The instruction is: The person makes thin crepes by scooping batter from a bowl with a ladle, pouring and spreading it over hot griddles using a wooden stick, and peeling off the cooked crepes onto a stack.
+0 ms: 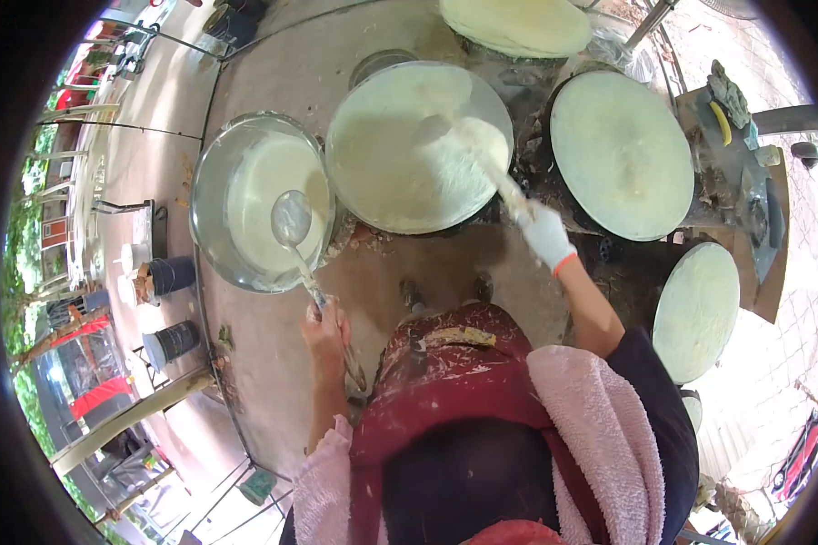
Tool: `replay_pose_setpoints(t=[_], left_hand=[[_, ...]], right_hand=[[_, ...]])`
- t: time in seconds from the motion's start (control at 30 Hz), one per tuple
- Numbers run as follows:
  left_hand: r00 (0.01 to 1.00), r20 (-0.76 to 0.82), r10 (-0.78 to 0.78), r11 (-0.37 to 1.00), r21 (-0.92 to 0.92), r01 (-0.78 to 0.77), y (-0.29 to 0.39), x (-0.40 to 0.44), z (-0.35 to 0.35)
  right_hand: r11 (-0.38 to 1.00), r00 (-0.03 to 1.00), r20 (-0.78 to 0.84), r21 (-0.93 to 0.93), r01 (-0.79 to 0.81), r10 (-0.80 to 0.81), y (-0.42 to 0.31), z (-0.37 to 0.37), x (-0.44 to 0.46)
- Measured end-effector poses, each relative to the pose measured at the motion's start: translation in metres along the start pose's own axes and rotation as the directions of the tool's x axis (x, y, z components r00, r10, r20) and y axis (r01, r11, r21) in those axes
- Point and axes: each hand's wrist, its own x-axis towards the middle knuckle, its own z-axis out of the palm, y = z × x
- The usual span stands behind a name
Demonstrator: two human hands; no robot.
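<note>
My left hand [326, 331], bare, is wrapped round the handle of a metal ladle [291, 218]. The ladle's bowl hangs over a large metal basin [208, 238] of creamy white batter [253, 186]. On my right hand [545, 236] is a white glove with an orange cuff. It is closed round the handle of a spreader [509, 189], whose head is blurred by motion over the batter layer on a wide round griddle [382, 154]. The layer looks thicker and whiter near the spreader. How the spreader's head touches it I cannot tell.
Another pale-coated round griddle [622, 154] stands to the right, with a pale disc [697, 313] nearer me and one more disc [518, 23] at the far side. A yellow-handled item [721, 123] lies on the right-hand ledge. Black buckets [173, 274] stand at left.
</note>
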Motion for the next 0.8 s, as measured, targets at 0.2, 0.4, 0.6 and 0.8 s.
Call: replay_pose_setpoints(t=[0.2, 0.4, 0.6, 0.8], left_hand=[[0.995, -0.073, -0.073, 0.997, 0.004, 0.074, -0.001, 0.003, -0.002], [0.983, -0.160, -0.091, 0.991, 0.088, 0.106, -0.002, -0.013, -0.005], [0.984, -0.139, -0.111, 0.992, 0.046, 0.118, -0.003, -0.012, -0.010], [0.990, -0.133, -0.040, 0.998, 0.043, 0.047, 0.006, -0.006, -0.003]], right_hand=[[0.872, 0.948, -0.141, -0.448, 0.195, -0.284, 0.059, 0.007, 0.054], [0.798, 0.937, -0.150, -0.577, 0.176, -0.316, -0.053, -0.019, 0.185], [0.792, 0.841, -0.152, -0.455, 0.407, -0.519, -0.128, -0.001, 0.155], [0.867, 0.911, -0.343, 0.352, 0.352, -0.230, 0.003, 0.014, 0.054]])
